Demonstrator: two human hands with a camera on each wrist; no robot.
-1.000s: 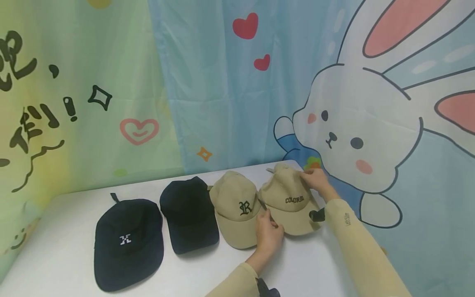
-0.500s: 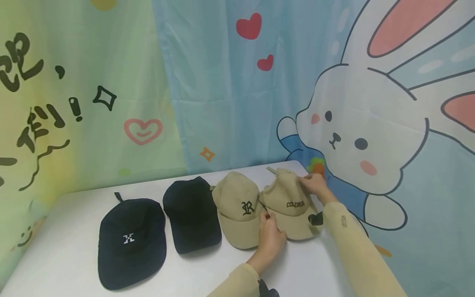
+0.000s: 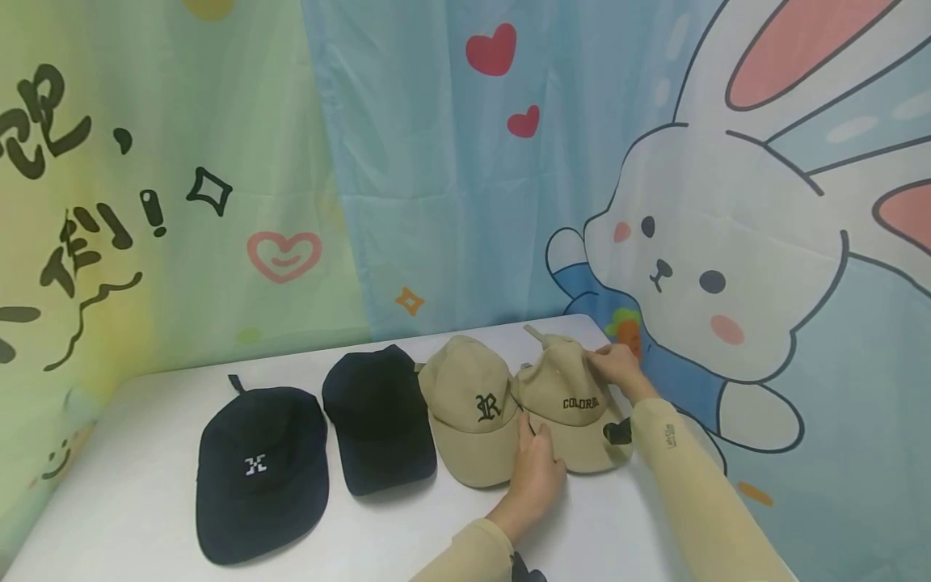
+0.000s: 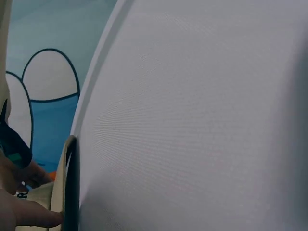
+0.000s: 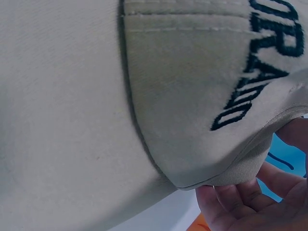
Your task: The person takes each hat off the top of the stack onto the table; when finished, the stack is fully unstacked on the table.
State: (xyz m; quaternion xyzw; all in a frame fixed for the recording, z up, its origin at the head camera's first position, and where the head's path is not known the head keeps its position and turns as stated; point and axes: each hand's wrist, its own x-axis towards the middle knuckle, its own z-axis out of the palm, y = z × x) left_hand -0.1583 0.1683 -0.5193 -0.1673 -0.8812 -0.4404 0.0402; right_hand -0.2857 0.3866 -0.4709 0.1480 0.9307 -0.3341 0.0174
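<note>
A beige baseball cap with dark "COLORADO" lettering lies at the right end of a row of caps. My right hand grips the right side of its crown; the right wrist view shows the fingers bent at the cap's lower edge. At the brim's left edge, my left hand holds the brim between thumb and fingers. In the left wrist view, a finger or thumb touches the brim, seen edge-on. Another beige cap with a black letter R sits directly left, close to my left fingertips.
Farther left lie a plain black cap and a black cap with a small white mark. All rest on a white table. Behind the table hangs a printed curtain with a cartoon rabbit.
The COLORADO cap has shifted slightly toward me, with both hands staying at it. My left fingers have straightened a little along the brim edge. The head view has turned slightly left.
</note>
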